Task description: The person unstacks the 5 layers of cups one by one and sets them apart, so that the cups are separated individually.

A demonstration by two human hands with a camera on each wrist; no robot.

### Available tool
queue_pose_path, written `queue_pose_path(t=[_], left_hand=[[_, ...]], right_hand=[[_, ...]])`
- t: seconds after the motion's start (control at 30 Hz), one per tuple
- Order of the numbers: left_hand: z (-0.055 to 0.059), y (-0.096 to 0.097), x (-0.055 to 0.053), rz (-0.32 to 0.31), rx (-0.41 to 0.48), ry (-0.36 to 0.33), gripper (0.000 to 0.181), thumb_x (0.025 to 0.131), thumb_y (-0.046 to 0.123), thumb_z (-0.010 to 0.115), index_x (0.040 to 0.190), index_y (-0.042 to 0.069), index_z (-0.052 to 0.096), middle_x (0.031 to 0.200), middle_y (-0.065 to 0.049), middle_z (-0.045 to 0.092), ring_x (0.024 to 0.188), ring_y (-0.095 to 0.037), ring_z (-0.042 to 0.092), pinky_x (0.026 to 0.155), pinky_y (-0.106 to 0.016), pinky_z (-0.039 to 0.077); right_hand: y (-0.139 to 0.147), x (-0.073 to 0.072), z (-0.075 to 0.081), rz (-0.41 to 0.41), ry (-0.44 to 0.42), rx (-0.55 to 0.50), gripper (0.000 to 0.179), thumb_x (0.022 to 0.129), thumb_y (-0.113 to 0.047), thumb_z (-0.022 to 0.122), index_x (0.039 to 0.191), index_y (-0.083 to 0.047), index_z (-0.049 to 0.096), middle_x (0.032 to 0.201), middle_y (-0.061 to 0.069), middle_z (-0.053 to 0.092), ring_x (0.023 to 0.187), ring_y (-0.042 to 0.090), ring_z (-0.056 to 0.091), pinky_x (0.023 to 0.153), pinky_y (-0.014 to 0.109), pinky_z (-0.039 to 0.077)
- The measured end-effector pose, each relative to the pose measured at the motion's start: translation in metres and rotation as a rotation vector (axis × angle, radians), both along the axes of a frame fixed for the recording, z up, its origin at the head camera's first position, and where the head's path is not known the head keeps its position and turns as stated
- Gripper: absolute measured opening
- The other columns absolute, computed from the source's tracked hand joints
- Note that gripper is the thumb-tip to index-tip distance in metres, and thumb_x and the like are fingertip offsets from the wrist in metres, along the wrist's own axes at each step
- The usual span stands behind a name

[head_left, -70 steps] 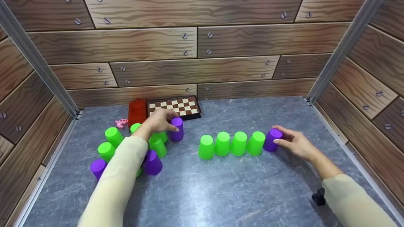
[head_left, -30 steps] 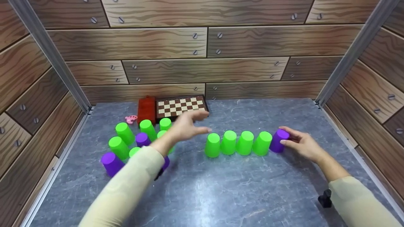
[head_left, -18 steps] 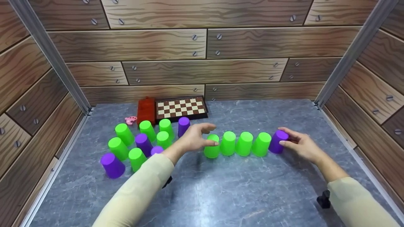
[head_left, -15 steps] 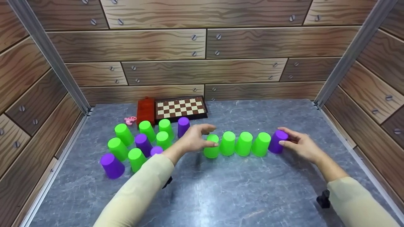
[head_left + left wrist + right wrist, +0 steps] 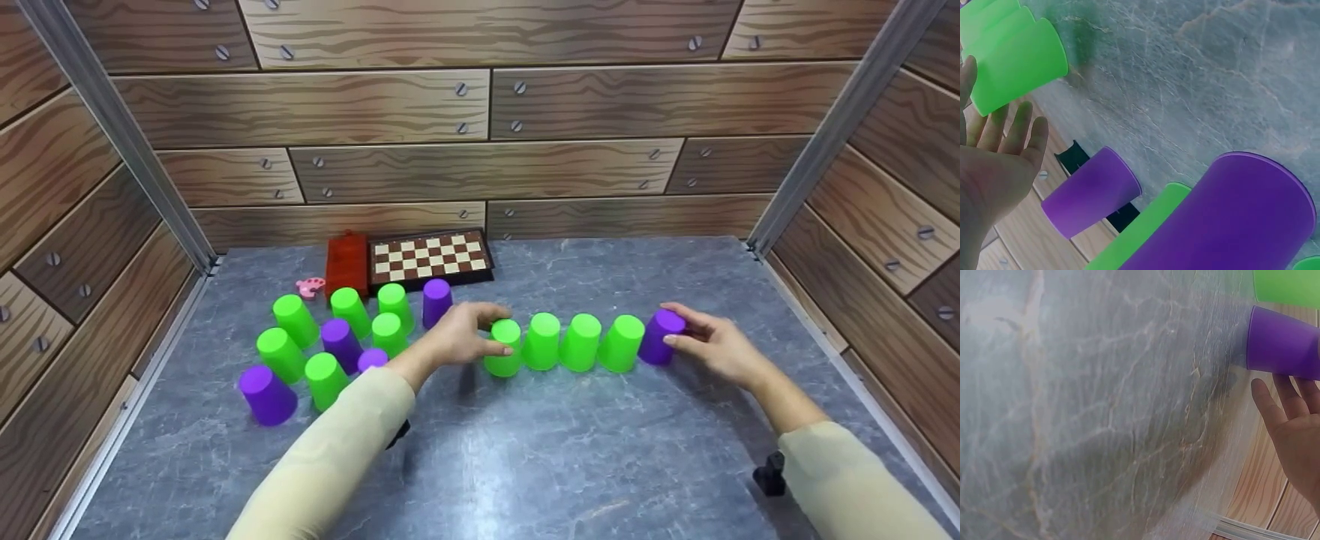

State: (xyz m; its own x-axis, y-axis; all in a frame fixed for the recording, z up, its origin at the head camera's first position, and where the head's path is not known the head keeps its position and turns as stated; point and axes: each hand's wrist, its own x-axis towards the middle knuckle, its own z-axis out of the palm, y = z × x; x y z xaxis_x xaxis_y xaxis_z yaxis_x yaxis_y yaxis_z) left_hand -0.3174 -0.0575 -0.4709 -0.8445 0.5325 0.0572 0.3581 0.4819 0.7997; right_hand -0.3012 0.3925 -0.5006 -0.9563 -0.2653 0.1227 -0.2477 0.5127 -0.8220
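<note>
Four-sided support comes from a grey marbled table, where a row of upside-down cups stands close together. At the row's left end is a green cup; my left hand has its thumb at the front and fingers behind it. In the left wrist view, the left hand has thumb and fingers on either side of that green cup. My right hand holds the purple cup at the right end between thumb and fingers. The right wrist view shows fingers against this purple cup.
Left of the row stand several loose upside-down cups, green and purple. A checkered board, a red pouch and a small pink object lie at the back. Wood-patterned walls enclose the table.
My left hand has left the purple cup near the board, moved right, and closed its thumb and fingers around the leftmost green cup. The right hand stays on its purple cup.
</note>
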Motion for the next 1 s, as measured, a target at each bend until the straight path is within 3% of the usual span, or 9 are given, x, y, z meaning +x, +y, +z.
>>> queue_pose_path(t=[0.27,0.63,0.8,1.0], left_hand=[[0.011,-0.011,-0.002,0.003,-0.017,-0.019,0.059,0.087,0.013,0.089,0.14,0.001,0.066,0.136,-0.013,0.07,0.123,-0.034,0.066,0.107,-0.048,0.054],[0.038,-0.054,-0.009,-0.023,-0.062,0.018,0.049,0.086,0.008,0.088,0.132,0.002,0.071,0.126,-0.01,0.073,0.116,-0.028,0.069,0.103,-0.044,0.056],[0.043,-0.073,-0.009,-0.014,-0.085,-0.014,0.05,0.085,0.005,0.088,0.132,0.004,0.071,0.124,-0.006,0.075,0.113,-0.023,0.069,0.101,-0.039,0.057],[0.044,-0.089,-0.009,0.008,-0.132,-0.025,0.052,0.084,0.004,0.088,0.133,0.002,0.071,0.126,-0.008,0.074,0.118,-0.027,0.068,0.105,-0.043,0.055]], right_hand=[[0.0,-0.001,0.004,-0.015,0.015,0.042,0.059,0.102,-0.017,0.073,0.155,0.0,0.051,0.138,0.033,0.062,0.113,0.002,0.064,0.093,0.011,0.05],[0.001,-0.001,0.006,-0.014,0.01,0.071,0.059,0.103,-0.019,0.072,0.156,-0.004,0.051,0.14,0.031,0.063,0.113,0.001,0.063,0.094,0.012,0.049],[0.0,0.0,0.003,-0.006,0.012,0.049,0.059,0.103,-0.016,0.072,0.156,-0.002,0.05,0.14,0.032,0.062,0.113,0.0,0.063,0.093,0.012,0.05],[-0.001,0.001,0.002,-0.002,0.002,0.022,0.059,0.103,-0.015,0.072,0.156,0.0,0.05,0.14,0.033,0.061,0.112,-0.004,0.063,0.093,0.012,0.05]])
